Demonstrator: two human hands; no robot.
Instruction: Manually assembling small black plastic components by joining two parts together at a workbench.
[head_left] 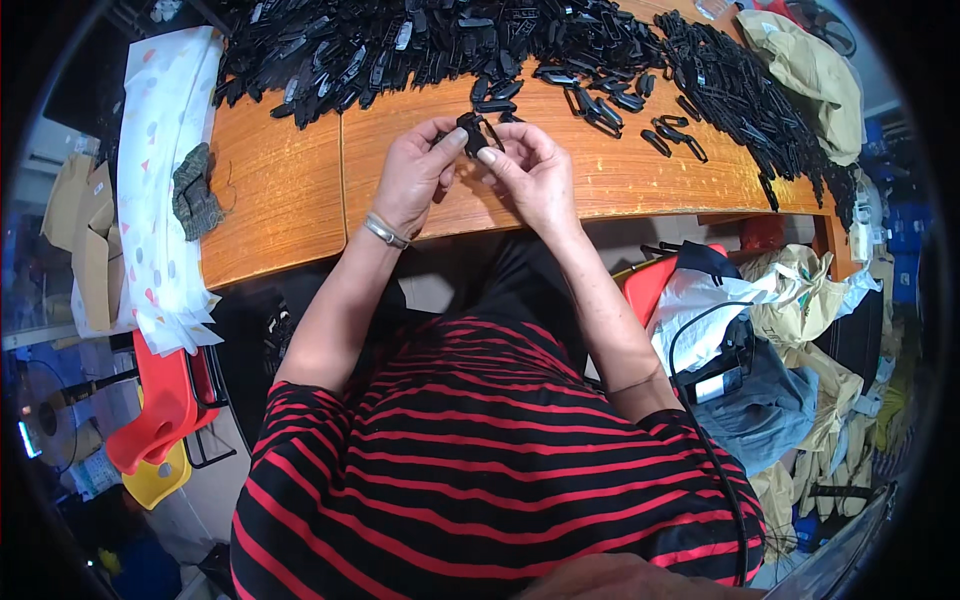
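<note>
Above the near edge of the wooden table, my left hand (412, 172) and my right hand (543, 180) meet around a small black plastic part (473, 136) with a narrow open loop at its upper right. My left thumb presses on it from the left. My right thumb and forefinger pinch it from the right. Fingers hide much of the part, so whether it is one piece or two joined ones I cannot make out. Just beyond my fingertips lie a few loose black plastic pieces (495, 95).
A large heap of black plastic pieces (370, 50) covers the far side of the table (275, 190). Another pile, of slim loop-shaped parts (745, 110), runs down the right. A dark grey cloth (197, 192) and patterned white sheeting (165, 120) lie at the left.
</note>
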